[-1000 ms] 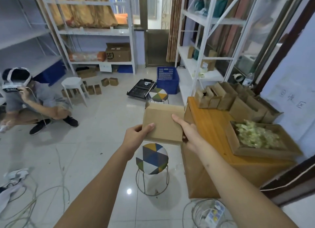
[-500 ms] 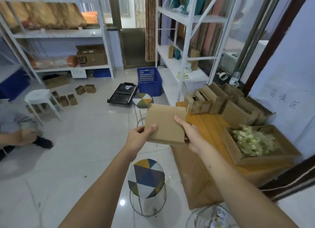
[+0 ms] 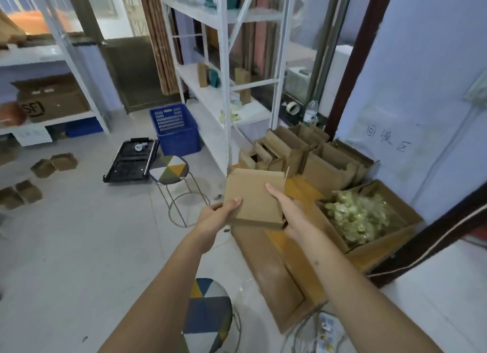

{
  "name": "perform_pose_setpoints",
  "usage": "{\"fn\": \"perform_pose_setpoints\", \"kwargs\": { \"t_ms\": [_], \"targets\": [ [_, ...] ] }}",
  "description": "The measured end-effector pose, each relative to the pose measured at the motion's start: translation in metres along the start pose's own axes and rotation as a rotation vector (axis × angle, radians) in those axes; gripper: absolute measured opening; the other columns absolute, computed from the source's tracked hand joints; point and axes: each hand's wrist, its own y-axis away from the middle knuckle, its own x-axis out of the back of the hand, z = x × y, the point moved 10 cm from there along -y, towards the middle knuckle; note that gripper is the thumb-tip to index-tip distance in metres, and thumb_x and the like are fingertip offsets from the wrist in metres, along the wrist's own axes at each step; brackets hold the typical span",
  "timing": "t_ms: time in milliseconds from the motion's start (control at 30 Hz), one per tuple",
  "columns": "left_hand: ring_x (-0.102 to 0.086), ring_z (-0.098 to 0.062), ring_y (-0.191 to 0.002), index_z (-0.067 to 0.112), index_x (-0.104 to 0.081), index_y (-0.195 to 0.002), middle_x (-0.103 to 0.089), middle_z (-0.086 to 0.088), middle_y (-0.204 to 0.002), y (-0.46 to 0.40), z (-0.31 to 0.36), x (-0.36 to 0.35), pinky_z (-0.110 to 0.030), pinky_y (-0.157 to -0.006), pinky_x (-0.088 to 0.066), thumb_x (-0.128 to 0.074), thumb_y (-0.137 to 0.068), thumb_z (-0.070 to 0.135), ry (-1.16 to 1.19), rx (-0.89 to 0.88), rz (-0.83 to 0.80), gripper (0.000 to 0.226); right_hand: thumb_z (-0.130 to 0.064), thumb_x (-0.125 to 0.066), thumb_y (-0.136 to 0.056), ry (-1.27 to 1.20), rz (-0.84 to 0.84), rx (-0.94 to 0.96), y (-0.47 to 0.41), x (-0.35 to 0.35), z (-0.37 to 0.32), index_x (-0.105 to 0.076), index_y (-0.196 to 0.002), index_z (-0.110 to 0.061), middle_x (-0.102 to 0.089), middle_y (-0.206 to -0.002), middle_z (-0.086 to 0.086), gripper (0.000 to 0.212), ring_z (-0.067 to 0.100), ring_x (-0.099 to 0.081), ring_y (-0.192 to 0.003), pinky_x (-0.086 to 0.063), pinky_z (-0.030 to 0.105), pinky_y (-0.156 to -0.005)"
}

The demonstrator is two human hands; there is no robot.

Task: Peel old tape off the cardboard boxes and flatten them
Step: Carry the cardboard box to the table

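Both hands hold the small cardboard box in the air above the near end of the wooden table. Left hand pinches its near-left corner; right hand grips the right edge. Broad face up, long axis running away.

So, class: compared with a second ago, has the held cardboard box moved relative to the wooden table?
Yes. The cardboard box has moved rightward, now over the wooden table edge, closer to the stacked boxes.
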Motion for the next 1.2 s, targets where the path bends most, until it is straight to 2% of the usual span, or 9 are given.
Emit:
{"fn": "perform_pose_setpoints", "kwargs": {
  "t_ms": [67, 167, 300, 400, 533, 667, 900, 1033, 1200],
  "targets": [
    [-0.064, -0.019, -0.114, 0.013, -0.060, -0.128, -0.068, 0.001, -0.120, -0.024, 0.003, -0.012, -0.041, -0.110, -0.049, -0.085, -0.081, 0.052, -0.021, 0.015, -0.033, 0.065, -0.052, -0.095, -0.066, -0.009, 0.034, -0.003, -0.017, 0.011, -0.006, -0.069, -0.122, -0.012, -0.079, -0.107, 0.008, 0.073, 0.029, -0.076, -0.098, -0.064, 0.039, -0.069],
    [-0.063, -0.021, -0.119, 0.014, -0.059, -0.132, -0.067, 0.000, -0.126, -0.060, 0.005, -0.035, -0.044, -0.112, -0.047, -0.090, -0.059, 0.066, -0.052, 0.035, -0.125, 0.095, -0.053, -0.096, -0.064, -0.042, 0.104, 0.000, -0.038, 0.034, -0.013, -0.068, -0.123, -0.013, -0.079, -0.109, 0.008, 0.077, 0.029, -0.075, -0.101, -0.064, 0.040, -0.072],
    [-0.062, -0.023, -0.122, 0.018, -0.062, -0.139, -0.068, 0.003, -0.130, -0.102, -0.001, -0.071, -0.049, -0.114, -0.046, -0.090, -0.040, 0.081, -0.127, 0.086, -0.210, 0.120, -0.047, -0.094, -0.069, -0.112, 0.213, -0.006, -0.056, 0.073, -0.019, -0.067, -0.120, -0.015, -0.077, -0.111, 0.007, 0.066, 0.028, -0.073, -0.102, -0.061, 0.034, -0.064],
    [-0.061, -0.022, -0.124, 0.020, -0.062, -0.141, -0.067, 0.006, -0.133, -0.127, 0.002, -0.103, -0.045, -0.113, -0.045, -0.091, -0.048, 0.079, -0.154, 0.106, -0.283, 0.114, -0.045, -0.094, -0.071, -0.136, 0.260, 0.006, -0.075, 0.098, -0.029, -0.068, -0.122, -0.013, -0.077, -0.111, 0.006, 0.064, 0.027, -0.073, -0.102, -0.060, 0.036, -0.072],
    [-0.058, -0.020, -0.125, 0.017, -0.061, -0.134, -0.063, 0.003, -0.133, -0.159, 0.012, -0.141, -0.039, -0.108, -0.044, -0.090, -0.066, 0.063, -0.132, 0.111, -0.304, 0.087, -0.043, -0.094, -0.071, -0.174, 0.285, 0.013, -0.107, 0.122, -0.045, -0.072, -0.115, -0.014, -0.079, -0.106, 0.005, 0.058, 0.026, -0.074, -0.101, -0.063, 0.043, -0.086],
    [-0.059, -0.021, -0.123, 0.012, -0.059, -0.139, -0.064, 0.000, -0.133, -0.188, 0.019, -0.167, -0.039, -0.107, -0.045, -0.089, -0.068, 0.063, -0.154, 0.095, -0.318, 0.092, -0.048, -0.098, -0.061, -0.192, 0.304, 0.041, -0.134, 0.139, -0.059, -0.069, -0.123, -0.015, -0.079, -0.109, 0.003, 0.076, 0.024, -0.074, -0.101, -0.063, 0.042, -0.087],
    [-0.064, -0.021, -0.119, 0.011, -0.063, -0.137, -0.071, 0.000, -0.127, -0.218, 0.028, -0.206, -0.047, -0.114, -0.045, -0.092, -0.052, 0.068, -0.139, 0.059, -0.371, 0.107, -0.045, -0.095, -0.068, -0.190, 0.292, 0.094, -0.159, 0.166, -0.085, -0.067, -0.126, -0.016, -0.077, -0.115, 0.004, 0.070, 0.023, -0.072, -0.106, -0.062, 0.042, -0.091],
    [-0.063, -0.020, -0.119, 0.014, -0.066, -0.131, -0.071, 0.001, -0.125, -0.227, 0.039, -0.217, -0.044, -0.114, -0.045, -0.092, -0.059, 0.063, -0.150, 0.043, -0.401, 0.090, -0.049, -0.097, -0.063, -0.194, 0.289, 0.093, -0.171, 0.172, -0.089, -0.068, -0.126, -0.018, -0.077, -0.115, 0.002, 0.076, 0.022, -0.072, -0.108, -0.061, 0.044, -0.093],
    [-0.063, -0.017, -0.116, 0.025, -0.066, -0.108, -0.070, 0.002, -0.122, -0.242, 0.047, -0.227, -0.035, -0.103, -0.047, -0.082, -0.087, 0.037, -0.194, 0.041, -0.432, 0.029, -0.051, -0.097, -0.062, -0.180, 0.280, 0.108, -0.187, 0.176, -0.097, -0.069, -0.124, -0.020, -0.076, -0.117, 0.002, 0.074, 0.024, -0.070, -0.112, -0.058, 0.049, -0.098]
  ]
}}
